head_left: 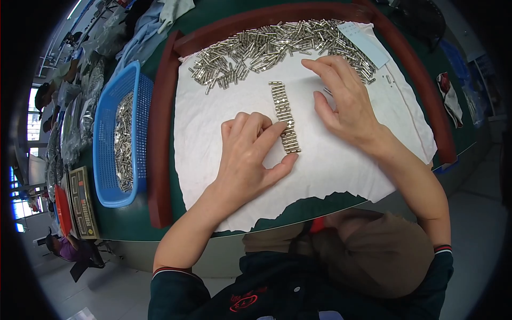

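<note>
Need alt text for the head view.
A person's left hand touches a row of small metal pins on a white cloth; the open right hand is to its right. Loose pins are piled beyond; a blue basket at left holds similar pieces.

Pin row (284, 111) partly behind fingers (270, 138)

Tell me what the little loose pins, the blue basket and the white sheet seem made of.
Loose pins: probably polished metal, silvery with bright glints.
Blue basket: likely moulded plastic, slightly glossy, with evenly perforated walls.
White sheet: seemingly soft matte cloth, given its wrinkles and ragged lower edge.
</note>
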Demonstrator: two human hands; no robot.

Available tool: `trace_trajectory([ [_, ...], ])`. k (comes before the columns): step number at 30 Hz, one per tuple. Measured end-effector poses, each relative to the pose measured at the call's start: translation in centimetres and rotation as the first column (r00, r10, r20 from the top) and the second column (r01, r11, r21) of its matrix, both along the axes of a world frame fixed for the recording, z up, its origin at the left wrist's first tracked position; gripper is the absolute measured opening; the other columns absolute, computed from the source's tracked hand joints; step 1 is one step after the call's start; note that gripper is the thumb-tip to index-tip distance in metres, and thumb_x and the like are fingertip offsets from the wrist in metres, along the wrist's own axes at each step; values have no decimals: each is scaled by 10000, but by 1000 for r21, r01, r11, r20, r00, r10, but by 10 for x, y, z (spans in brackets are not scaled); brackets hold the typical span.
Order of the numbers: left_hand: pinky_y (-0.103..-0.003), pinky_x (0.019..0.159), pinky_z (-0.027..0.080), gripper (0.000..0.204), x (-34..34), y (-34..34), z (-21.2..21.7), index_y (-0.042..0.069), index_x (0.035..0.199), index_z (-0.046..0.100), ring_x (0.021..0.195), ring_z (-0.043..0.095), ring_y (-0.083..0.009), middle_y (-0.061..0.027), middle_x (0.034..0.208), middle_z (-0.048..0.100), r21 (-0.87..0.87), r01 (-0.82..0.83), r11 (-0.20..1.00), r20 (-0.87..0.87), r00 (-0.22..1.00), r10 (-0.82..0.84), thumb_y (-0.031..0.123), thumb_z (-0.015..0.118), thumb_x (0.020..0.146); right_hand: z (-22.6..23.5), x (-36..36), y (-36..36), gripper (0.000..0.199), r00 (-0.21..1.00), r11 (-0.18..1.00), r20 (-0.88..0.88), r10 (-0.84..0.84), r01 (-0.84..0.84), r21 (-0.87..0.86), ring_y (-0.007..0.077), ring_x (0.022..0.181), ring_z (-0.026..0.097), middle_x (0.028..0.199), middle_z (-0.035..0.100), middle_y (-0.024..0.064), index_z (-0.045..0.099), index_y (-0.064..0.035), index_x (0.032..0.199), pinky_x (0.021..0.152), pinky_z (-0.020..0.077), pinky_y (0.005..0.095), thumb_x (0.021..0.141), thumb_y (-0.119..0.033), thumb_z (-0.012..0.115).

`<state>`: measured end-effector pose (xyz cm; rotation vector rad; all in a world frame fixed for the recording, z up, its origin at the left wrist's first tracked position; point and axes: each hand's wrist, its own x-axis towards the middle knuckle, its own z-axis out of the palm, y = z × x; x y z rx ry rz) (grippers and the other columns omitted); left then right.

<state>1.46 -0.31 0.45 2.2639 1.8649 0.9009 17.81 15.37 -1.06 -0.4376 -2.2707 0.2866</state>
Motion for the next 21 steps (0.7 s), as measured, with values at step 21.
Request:
trace_trajectory([
  [21,-373,797,332,411,6,-1,2,51,1045,646,885,509,-230,-58,950,552,-14,24,1000,-67,997,-25,189,790,687,-5,0,2,475,999,999,-23,-33,33,-17,313,1016,572,1091,565,131,568,-31,1193,867,458,426,723,37,597],
])
